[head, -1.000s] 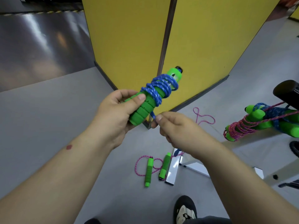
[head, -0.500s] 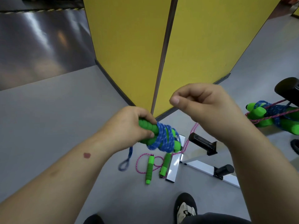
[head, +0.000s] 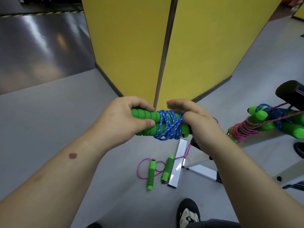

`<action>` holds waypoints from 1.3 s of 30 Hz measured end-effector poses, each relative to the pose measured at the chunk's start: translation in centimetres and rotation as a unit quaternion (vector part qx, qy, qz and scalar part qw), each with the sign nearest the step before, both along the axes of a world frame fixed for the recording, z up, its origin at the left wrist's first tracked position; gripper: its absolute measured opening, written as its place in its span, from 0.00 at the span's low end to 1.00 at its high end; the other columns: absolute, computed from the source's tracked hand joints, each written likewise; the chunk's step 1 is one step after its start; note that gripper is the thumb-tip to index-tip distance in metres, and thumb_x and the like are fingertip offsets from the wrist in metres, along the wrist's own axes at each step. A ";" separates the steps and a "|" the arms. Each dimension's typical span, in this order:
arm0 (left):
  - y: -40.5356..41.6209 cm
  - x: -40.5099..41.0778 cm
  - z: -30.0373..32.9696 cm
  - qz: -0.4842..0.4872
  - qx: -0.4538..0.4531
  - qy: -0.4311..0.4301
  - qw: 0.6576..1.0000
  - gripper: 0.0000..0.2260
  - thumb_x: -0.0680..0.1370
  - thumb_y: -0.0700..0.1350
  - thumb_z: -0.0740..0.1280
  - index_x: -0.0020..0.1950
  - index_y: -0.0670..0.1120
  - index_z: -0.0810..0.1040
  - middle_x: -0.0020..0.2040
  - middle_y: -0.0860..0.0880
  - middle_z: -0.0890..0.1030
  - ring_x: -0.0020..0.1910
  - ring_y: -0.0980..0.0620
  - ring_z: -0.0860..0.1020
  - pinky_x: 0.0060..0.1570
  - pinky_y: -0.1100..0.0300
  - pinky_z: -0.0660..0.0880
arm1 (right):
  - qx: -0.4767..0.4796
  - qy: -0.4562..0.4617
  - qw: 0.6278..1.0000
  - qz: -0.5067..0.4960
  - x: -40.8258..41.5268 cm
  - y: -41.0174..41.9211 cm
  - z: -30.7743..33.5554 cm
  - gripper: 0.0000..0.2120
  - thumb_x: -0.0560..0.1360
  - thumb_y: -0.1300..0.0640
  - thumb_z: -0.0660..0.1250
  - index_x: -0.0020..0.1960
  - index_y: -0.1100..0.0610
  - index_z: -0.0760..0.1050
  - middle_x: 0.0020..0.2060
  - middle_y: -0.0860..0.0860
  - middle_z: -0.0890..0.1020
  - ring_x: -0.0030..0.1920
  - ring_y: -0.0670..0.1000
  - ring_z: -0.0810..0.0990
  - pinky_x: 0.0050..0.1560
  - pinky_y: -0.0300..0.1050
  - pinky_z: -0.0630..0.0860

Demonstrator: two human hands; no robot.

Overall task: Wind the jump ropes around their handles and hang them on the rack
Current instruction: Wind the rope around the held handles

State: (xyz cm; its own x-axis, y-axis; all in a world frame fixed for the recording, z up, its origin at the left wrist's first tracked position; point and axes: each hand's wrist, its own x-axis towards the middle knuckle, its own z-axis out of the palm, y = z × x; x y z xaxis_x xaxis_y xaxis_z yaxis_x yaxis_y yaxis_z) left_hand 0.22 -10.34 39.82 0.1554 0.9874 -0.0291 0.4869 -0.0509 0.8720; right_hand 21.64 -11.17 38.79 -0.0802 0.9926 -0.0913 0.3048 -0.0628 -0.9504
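My left hand [head: 125,119] grips the two green foam handles [head: 144,116] of a jump rope, held level in front of me. Blue rope [head: 169,125] is wound in several turns round their right half. My right hand [head: 197,119] is at the right end of the bundle, thumb and fingers around the rope there; what it pinches is hidden behind the hand. A pink jump rope [head: 152,171] with green handles lies loose on the floor below. Wound ropes [head: 256,124] hang on the rack [head: 269,137] at the right.
A yellow partition corner [head: 164,55] stands straight ahead. The rack's white base bars [head: 178,163] lie on the grey floor by the pink rope. A black padded roller [head: 291,94] sticks out at the right edge. My shoe [head: 189,213] shows at the bottom.
The handles have gone from tilted upright to lying level. My right hand came down from above to the bundle's right end. The blue loop that dangled below my left hand is gone.
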 end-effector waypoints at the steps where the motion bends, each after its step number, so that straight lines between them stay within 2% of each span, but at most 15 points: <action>1: 0.0 -0.1 0.0 0.001 0.001 -0.001 1.000 0.10 0.70 0.44 0.80 0.46 0.57 0.85 0.42 0.57 0.83 0.37 0.60 0.80 0.28 0.71 0.71 | -0.017 0.021 1.000 0.011 0.0 0.0 -0.1 0.28 0.63 0.62 0.57 0.59 0.49 0.80 0.59 0.47 0.82 0.63 0.50 0.78 0.62 0.54 0.78; 3: 0.0 -0.3 0.0 0.007 0.003 0.002 1.000 0.10 0.70 0.44 0.80 0.45 0.57 0.85 0.42 0.57 0.83 0.36 0.60 0.80 0.28 0.71 0.70 | -0.020 0.014 0.999 0.030 0.2 0.0 -0.2 0.29 0.65 0.69 0.57 0.61 0.51 0.78 0.59 0.48 0.81 0.62 0.49 0.79 0.59 0.49 0.80; 4: 0.0 -0.4 -0.1 0.009 0.006 0.010 1.000 0.09 0.70 0.44 0.80 0.45 0.57 0.85 0.42 0.57 0.83 0.36 0.61 0.79 0.28 0.71 0.70 | -0.006 -0.031 0.999 0.043 0.4 -0.1 0.0 0.29 0.67 0.72 0.57 0.63 0.51 0.77 0.59 0.46 0.81 0.62 0.47 0.79 0.58 0.46 0.79; 6: 0.0 -0.6 -0.2 0.013 0.016 0.049 0.999 0.09 0.71 0.45 0.79 0.46 0.57 0.84 0.42 0.58 0.82 0.38 0.60 0.79 0.30 0.71 0.70 | 0.064 -0.196 0.977 0.060 1.0 -0.1 0.3 0.30 0.70 0.73 0.60 0.65 0.48 0.76 0.58 0.43 0.80 0.61 0.44 0.77 0.60 0.42 0.75; 8: 0.1 -0.7 -0.5 0.015 0.018 0.095 0.995 0.10 0.72 0.45 0.79 0.47 0.58 0.83 0.43 0.58 0.81 0.39 0.59 0.79 0.31 0.68 0.69 | 0.163 -0.338 0.925 0.062 1.3 0.1 0.6 0.22 0.74 0.67 0.65 0.64 0.48 0.79 0.56 0.44 0.81 0.59 0.45 0.76 0.60 0.44 0.74; 11: 0.3 -0.8 -1.0 0.000 0.005 0.139 0.990 0.10 0.71 0.46 0.79 0.46 0.59 0.83 0.43 0.56 0.82 0.38 0.58 0.79 0.31 0.65 0.70 | 0.228 -0.364 0.899 0.083 1.0 0.1 1.2 0.09 0.78 0.58 0.69 0.55 0.48 0.84 0.46 0.44 0.81 0.51 0.45 0.77 0.52 0.45 0.75; 14: 0.4 -0.8 -1.2 -0.016 -0.007 0.133 0.991 0.10 0.70 0.47 0.80 0.47 0.59 0.84 0.44 0.55 0.82 0.40 0.55 0.80 0.32 0.63 0.73 | 0.265 -0.356 0.891 0.096 0.1 -0.2 1.8 0.07 0.79 0.56 0.68 0.54 0.49 0.83 0.44 0.44 0.80 0.48 0.45 0.76 0.48 0.40 0.72; 18: 0.4 -1.0 -1.4 0.022 0.004 0.127 0.992 0.09 0.71 0.48 0.79 0.48 0.58 0.83 0.43 0.56 0.81 0.38 0.56 0.79 0.31 0.63 0.70 | 0.171 -0.341 0.917 0.117 -0.4 -0.8 2.8 0.07 0.80 0.56 0.64 0.52 0.47 0.79 0.41 0.42 0.77 0.43 0.41 0.74 0.39 0.37 0.69; 21: 0.6 -1.0 -1.8 0.085 0.031 0.127 0.988 0.08 0.72 0.49 0.77 0.49 0.58 0.83 0.43 0.57 0.80 0.41 0.56 0.78 0.33 0.62 0.69 | 0.069 -0.409 0.901 0.128 -0.4 -1.2 3.4 0.06 0.81 0.53 0.60 0.52 0.47 0.75 0.39 0.43 0.78 0.38 0.42 0.74 0.39 0.46 0.73; 24: 0.7 -0.9 -2.0 0.141 0.055 0.111 0.982 0.09 0.73 0.50 0.77 0.51 0.58 0.83 0.45 0.54 0.81 0.44 0.52 0.79 0.36 0.61 0.70 | 0.020 -0.444 0.878 0.176 -1.0 -1.8 4.2 0.10 0.81 0.48 0.60 0.54 0.46 0.79 0.35 0.41 0.76 0.38 0.41 0.74 0.41 0.44 0.74; 28: 0.4 -0.1 -2.0 0.134 0.059 0.116 0.982 0.10 0.73 0.50 0.77 0.52 0.58 0.82 0.48 0.53 0.81 0.46 0.52 0.78 0.34 0.64 0.69 | 0.036 -0.394 0.888 0.234 -2.0 -2.6 5.7 0.09 0.80 0.45 0.64 0.50 0.45 0.82 0.37 0.39 0.79 0.40 0.40 0.77 0.38 0.36 0.72; 32: -0.5 0.8 -1.7 -0.010 0.021 0.132 0.991 0.10 0.71 0.49 0.79 0.49 0.59 0.82 0.45 0.54 0.82 0.42 0.56 0.81 0.36 0.58 0.78 | 0.074 -0.270 0.941 0.191 -1.4 -2.2 5.8 0.06 0.78 0.46 0.68 0.44 0.44 0.82 0.37 0.39 0.81 0.39 0.41 0.79 0.37 0.36 0.74; 34: -1.0 1.0 -0.9 -0.088 -0.033 0.089 0.992 0.12 0.70 0.46 0.80 0.49 0.57 0.84 0.40 0.52 0.83 0.35 0.58 0.80 0.31 0.61 0.78 | 0.095 -0.235 0.957 0.144 -0.9 -1.7 5.3 0.05 0.77 0.47 0.69 0.45 0.44 0.83 0.39 0.42 0.83 0.43 0.43 0.81 0.44 0.46 0.79; 36: -1.1 0.8 -0.1 -0.137 -0.068 0.037 0.988 0.12 0.69 0.43 0.81 0.49 0.54 0.85 0.41 0.49 0.85 0.35 0.52 0.81 0.32 0.58 0.80 | 0.112 -0.184 0.972 0.092 -0.4 -1.1 4.7 0.04 0.76 0.48 0.72 0.46 0.46 0.84 0.40 0.47 0.85 0.44 0.47 0.82 0.47 0.51 0.80; 39: -0.8 -0.2 0.8 -0.140 -0.113 -0.118 0.977 0.14 0.66 0.41 0.83 0.47 0.50 0.85 0.43 0.47 0.85 0.39 0.48 0.84 0.36 0.53 0.81 | 0.068 -0.082 0.994 0.020 0.3 -0.4 3.4 0.04 0.75 0.51 0.74 0.45 0.51 0.84 0.27 0.45 0.80 0.29 0.41 0.75 0.33 0.35 0.71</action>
